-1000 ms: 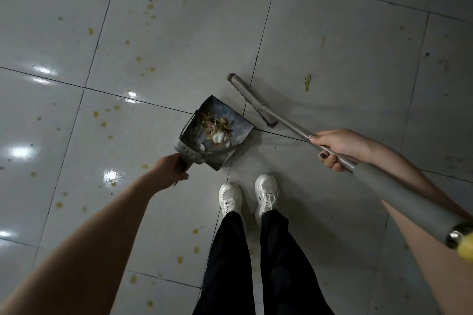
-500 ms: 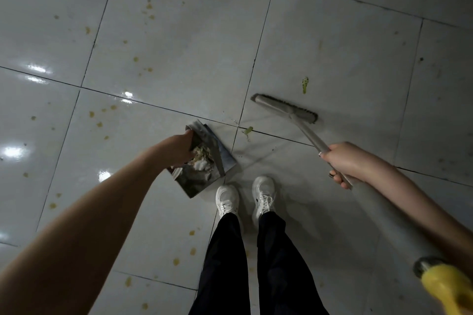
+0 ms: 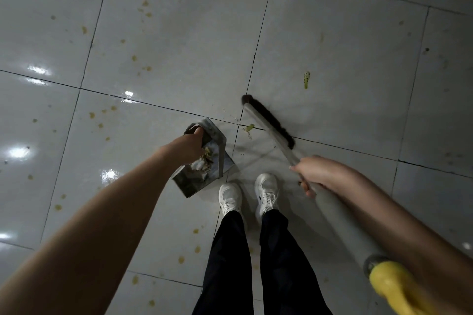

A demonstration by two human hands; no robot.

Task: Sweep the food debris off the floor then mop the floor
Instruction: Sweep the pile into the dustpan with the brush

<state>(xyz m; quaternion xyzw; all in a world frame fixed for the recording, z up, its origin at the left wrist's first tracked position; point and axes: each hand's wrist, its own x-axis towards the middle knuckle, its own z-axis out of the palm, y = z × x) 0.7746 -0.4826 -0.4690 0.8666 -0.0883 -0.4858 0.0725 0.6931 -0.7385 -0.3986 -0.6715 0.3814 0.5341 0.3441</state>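
My left hand grips the handle of a grey metal dustpan that rests on the tiled floor just left of my feet, with food scraps and white bits inside it. My right hand holds the grey broom handle; the broom head with dark bristles lies on the floor ahead of my right foot. A small green scrap sits between the dustpan and the broom head. Another green smear lies farther out, beyond the broom.
Several yellow-brown spots dot the glossy tiles, far left and near my feet. My white shoes and black trouser legs fill the lower middle. The broom's yellow handle end is at the bottom right.
The dustpan has turned round and come down beside my left foot. The broom head swung from square-on to slanted and drew in toward the green scrap.
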